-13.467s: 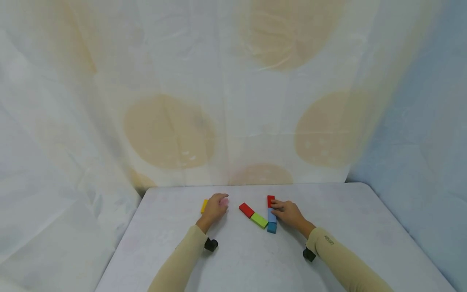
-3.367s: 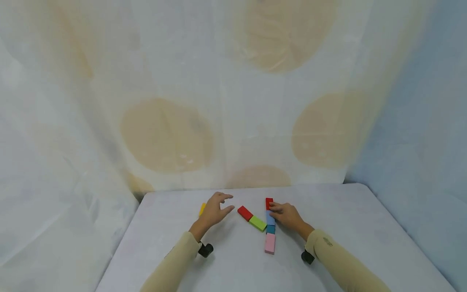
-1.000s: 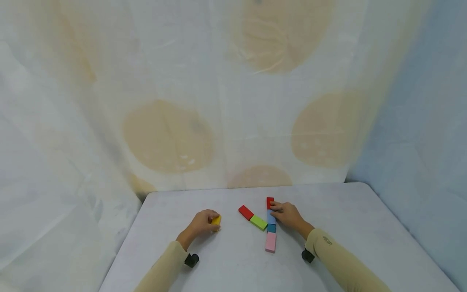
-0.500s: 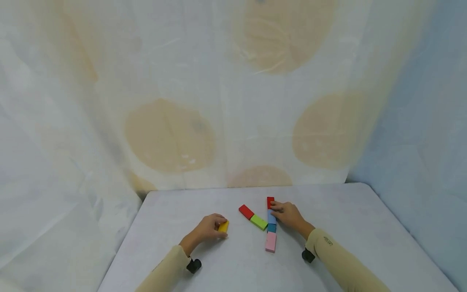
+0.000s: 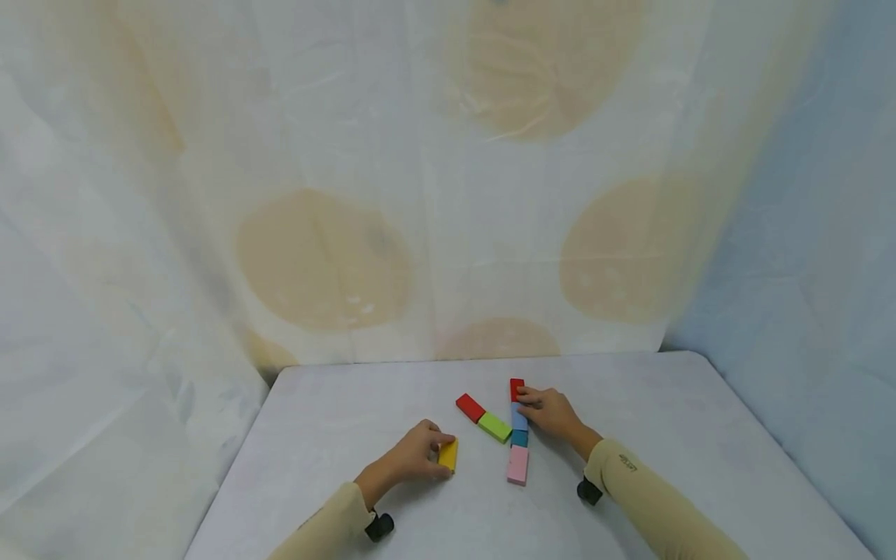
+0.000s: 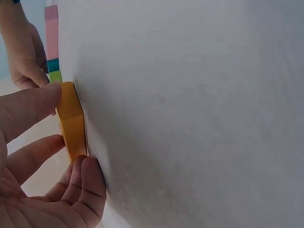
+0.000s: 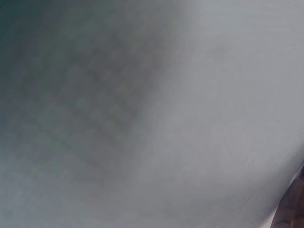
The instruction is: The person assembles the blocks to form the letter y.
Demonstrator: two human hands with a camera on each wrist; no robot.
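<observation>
Pinching the yellow block (image 5: 448,454) in my left hand (image 5: 414,460) keeps it flat on the table (image 5: 336,435), while my right hand (image 5: 555,413) presses down the row of blocks (image 5: 519,439), fingers lying loosely on top.

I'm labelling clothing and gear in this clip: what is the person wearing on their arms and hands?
Both hands are bare. The left arm and right arm wear long, close-fitting beige sleeves; the right sleeve has a small dark marking near the cuff. A small black device hangs at the left wrist, another at the right.
</observation>
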